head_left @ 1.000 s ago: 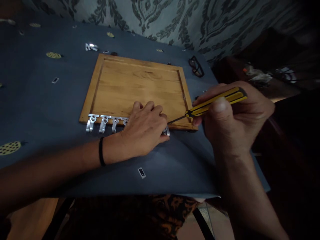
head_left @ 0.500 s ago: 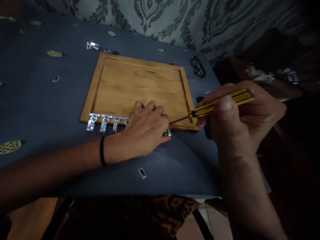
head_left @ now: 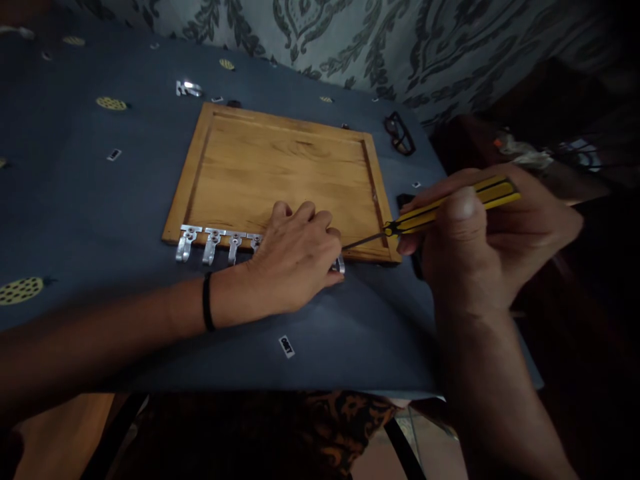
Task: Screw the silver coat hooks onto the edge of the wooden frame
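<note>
Right hand [head_left: 493,247] has its fingers closed around the yellow-and-black screwdriver [head_left: 417,217], thumb lying along the handle. Thin metal shaft points toward the left fingers; tip is right at their edge, actual contact hidden. Left hand [head_left: 297,260] is curled over the near edge of the rectangular honey-brown wooden panel [head_left: 280,163], fingers bent, thumb tucked under; fingertips are out of sight, so can't tell how wide they are or how firm the grip is. A curved silver metal hook [head_left: 341,265] pokes out beside that thumb, touching it. Panel lies flat on the dark blue pineapple-print cloth [head_left: 350,333], most of it beyond the left fingers. Row of similar silver metal hooks [head_left: 212,245] sits on its near edge, left of those fingers. Loose silver metal piece [head_left: 189,88] well beyond them, past the panel's far left corner. Black-framed glasses [head_left: 400,135] beyond the right fingers. Vs 1 s ago: whole view slid slightly right; screwdriver handle and right hand shifted more than the panel, and more bare shaft shows. Left fingers unchanged against the panel.
</note>
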### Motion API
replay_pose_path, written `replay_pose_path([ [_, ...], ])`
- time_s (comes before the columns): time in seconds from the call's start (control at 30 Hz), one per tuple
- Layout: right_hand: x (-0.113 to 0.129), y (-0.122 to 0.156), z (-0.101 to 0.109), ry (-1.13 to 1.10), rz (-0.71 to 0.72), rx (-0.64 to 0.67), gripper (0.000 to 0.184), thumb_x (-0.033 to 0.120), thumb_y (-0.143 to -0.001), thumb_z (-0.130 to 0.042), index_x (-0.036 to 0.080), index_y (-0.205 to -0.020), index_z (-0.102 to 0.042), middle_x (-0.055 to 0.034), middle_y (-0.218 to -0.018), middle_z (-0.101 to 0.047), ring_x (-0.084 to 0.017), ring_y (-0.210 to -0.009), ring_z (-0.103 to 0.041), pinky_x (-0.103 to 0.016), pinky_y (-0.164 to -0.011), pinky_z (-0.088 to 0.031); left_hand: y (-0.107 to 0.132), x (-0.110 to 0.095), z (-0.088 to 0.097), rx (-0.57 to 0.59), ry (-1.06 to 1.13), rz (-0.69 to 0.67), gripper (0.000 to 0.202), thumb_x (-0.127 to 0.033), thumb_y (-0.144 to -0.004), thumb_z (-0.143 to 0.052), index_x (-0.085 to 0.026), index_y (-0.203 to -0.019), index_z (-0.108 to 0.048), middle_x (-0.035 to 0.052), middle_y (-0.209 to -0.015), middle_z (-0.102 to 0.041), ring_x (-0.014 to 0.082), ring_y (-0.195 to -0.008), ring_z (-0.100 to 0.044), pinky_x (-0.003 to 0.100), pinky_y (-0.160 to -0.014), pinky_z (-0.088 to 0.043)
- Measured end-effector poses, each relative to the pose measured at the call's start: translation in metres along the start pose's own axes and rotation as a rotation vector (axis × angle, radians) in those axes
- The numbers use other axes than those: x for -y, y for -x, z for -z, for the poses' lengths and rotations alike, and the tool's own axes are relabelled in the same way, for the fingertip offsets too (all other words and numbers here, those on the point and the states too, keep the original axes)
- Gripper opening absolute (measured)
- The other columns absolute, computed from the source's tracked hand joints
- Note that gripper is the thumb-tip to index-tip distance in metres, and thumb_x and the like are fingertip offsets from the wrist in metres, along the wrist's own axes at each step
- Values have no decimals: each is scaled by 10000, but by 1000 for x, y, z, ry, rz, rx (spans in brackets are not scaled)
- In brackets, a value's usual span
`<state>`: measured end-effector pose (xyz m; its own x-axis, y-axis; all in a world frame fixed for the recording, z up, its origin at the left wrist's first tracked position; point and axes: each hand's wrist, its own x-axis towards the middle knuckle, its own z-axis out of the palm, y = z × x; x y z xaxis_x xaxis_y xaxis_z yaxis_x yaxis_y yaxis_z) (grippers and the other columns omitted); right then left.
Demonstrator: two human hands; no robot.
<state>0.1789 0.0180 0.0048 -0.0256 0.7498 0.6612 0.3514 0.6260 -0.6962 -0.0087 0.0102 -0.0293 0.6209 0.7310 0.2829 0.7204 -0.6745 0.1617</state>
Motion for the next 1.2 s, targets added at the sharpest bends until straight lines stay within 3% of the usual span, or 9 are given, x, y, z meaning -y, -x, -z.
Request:
replay_pose_path([
  [0.27,-1,-1,-1,-30,25,7,243,447,-876,-739,217,-795,-745,42,-698,-659,-57,-445,-579,-211,-335,-386,-1,0,3,21,9,5,326,-492,-915,-701,-166,-907,-697,101,-1008,-647,297,-1030,-541,415,-791,-308],
  [0.73,5,-10,17,-81,11,276,148,364,-846,-792,239,-922,-809,-4,-785,-737,-104,-522,-648,-252,-425,-496,-1,0,3,17,-15,3,340,-503,-929,-681,-164,-917,-694,93,-977,-642,289,-1020,-543,404,-780,-299],
  [1.0,2,0,-5,-52,77,70,210,379,-771,-849,221,-718,-721,53,-659,-656,-80,-515,-543,-252,-452,-394,0,-1,3,0,-34,-14,330,-489,-926,-687,-159,-933,-697,108,-1005,-653,302,-1039,-544,414,-791,-314],
  [1.2,10,8,-23,119,4,-147,309,421,-817,-787,224,-668,-602,82,-563,-534,-61,-450,-451,-237,-415,-321,0,-3,6,4,-37,4,321,-476,-912,-710,-155,-932,-706,110,-990,-667,306,-1044,-546,415,-798,-323],
])
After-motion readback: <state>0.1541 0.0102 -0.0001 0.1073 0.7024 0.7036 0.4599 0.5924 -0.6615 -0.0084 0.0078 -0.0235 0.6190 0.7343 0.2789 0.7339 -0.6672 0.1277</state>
